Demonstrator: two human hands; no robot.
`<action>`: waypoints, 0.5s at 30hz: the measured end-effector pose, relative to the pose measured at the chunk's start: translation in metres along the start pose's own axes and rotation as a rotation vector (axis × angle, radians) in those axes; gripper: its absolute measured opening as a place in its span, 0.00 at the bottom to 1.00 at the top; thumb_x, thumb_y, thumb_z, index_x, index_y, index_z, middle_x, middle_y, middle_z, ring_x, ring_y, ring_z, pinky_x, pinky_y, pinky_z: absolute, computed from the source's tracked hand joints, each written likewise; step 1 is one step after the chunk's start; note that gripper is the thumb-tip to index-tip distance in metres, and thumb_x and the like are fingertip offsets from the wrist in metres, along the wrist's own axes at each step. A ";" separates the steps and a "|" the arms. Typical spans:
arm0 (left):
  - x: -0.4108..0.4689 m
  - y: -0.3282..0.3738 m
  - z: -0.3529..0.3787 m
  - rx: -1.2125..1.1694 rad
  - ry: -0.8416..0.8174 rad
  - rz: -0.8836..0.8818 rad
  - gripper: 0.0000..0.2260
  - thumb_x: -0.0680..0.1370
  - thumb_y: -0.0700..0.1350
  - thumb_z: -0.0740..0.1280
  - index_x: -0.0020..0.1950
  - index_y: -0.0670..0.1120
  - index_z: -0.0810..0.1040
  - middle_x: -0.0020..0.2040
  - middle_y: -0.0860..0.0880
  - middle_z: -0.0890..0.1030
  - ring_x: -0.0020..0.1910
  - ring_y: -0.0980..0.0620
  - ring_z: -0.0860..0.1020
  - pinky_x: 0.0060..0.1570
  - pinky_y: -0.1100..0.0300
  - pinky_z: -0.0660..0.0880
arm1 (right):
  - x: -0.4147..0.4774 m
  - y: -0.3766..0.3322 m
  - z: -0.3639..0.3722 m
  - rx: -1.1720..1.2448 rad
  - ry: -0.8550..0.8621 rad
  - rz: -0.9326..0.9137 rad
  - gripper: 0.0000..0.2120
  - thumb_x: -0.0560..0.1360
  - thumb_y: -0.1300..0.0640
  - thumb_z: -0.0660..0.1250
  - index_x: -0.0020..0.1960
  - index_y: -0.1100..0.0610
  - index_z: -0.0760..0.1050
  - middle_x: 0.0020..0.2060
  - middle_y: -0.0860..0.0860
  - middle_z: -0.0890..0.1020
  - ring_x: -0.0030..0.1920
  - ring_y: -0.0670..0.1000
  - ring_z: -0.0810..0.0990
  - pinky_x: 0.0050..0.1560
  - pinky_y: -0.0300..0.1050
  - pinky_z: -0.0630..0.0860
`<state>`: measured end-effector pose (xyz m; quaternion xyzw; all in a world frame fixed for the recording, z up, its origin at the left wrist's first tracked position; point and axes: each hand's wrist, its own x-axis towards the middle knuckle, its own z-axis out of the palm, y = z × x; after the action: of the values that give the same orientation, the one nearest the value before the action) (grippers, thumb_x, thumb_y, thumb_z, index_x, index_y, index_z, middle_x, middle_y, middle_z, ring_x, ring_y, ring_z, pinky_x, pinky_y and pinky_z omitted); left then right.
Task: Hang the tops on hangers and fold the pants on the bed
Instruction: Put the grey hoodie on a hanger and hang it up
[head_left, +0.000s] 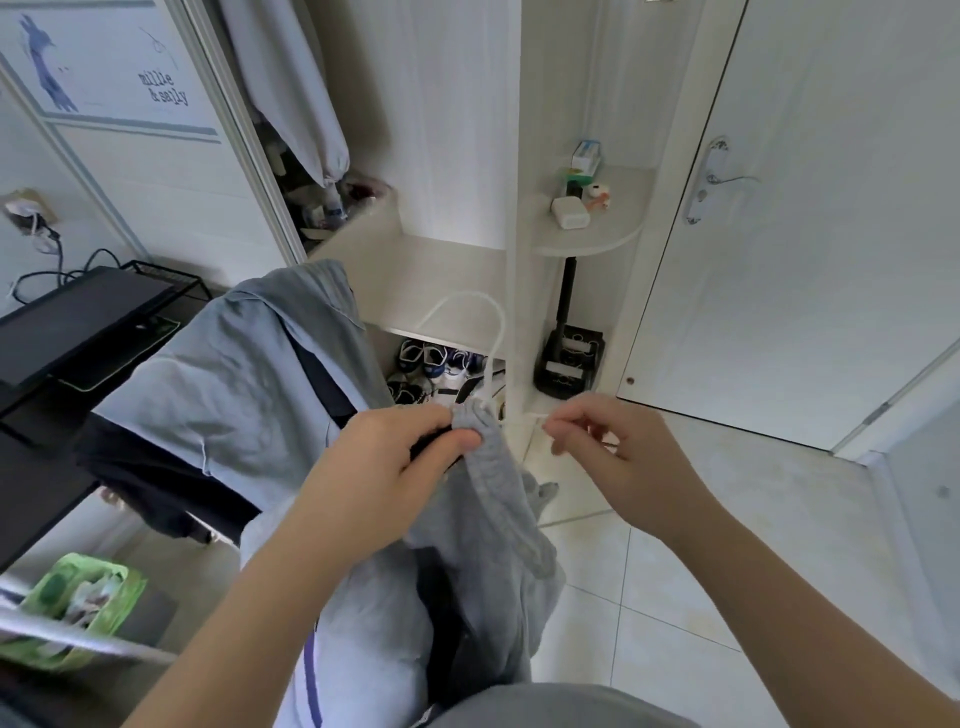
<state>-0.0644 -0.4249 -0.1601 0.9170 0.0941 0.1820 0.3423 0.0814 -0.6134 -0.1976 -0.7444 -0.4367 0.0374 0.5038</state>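
Pants held up by the waistband

The left hand gripped the grey waistband, and the legs hung straight down below it, long axis upright. Just to its right and level with it, the right hand pinched the end of the white drawstring, whose loop arched up from the waistband. Folding probably called for the right hand, being nearer, to take the band's free side.

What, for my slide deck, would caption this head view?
Left hand grips the grey pants at the waistband while the right hand pinches their white drawstring before an open wardrobe.
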 end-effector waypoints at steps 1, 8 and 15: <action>-0.002 -0.003 -0.002 -0.023 0.034 -0.040 0.16 0.80 0.50 0.67 0.32 0.50 0.72 0.25 0.54 0.68 0.26 0.56 0.67 0.29 0.67 0.62 | 0.000 0.002 0.002 -0.062 0.087 -0.046 0.04 0.78 0.56 0.67 0.49 0.53 0.80 0.43 0.42 0.81 0.47 0.45 0.78 0.50 0.37 0.72; -0.015 -0.006 -0.010 -0.070 0.308 -0.132 0.17 0.80 0.46 0.67 0.32 0.46 0.71 0.24 0.50 0.66 0.24 0.57 0.64 0.26 0.70 0.60 | -0.025 0.039 0.021 0.021 0.087 0.064 0.12 0.76 0.59 0.69 0.58 0.51 0.77 0.51 0.41 0.82 0.54 0.46 0.81 0.54 0.49 0.78; -0.011 0.000 -0.003 -0.181 0.421 -0.100 0.21 0.78 0.52 0.64 0.34 0.36 0.70 0.25 0.50 0.65 0.25 0.58 0.64 0.28 0.71 0.60 | 0.009 0.051 0.055 0.032 -0.364 -0.026 0.26 0.72 0.45 0.73 0.69 0.46 0.73 0.69 0.46 0.73 0.73 0.45 0.66 0.71 0.53 0.64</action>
<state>-0.0756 -0.4269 -0.1611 0.8186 0.1920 0.3599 0.4044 0.0911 -0.5739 -0.2611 -0.7114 -0.5298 0.1719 0.4285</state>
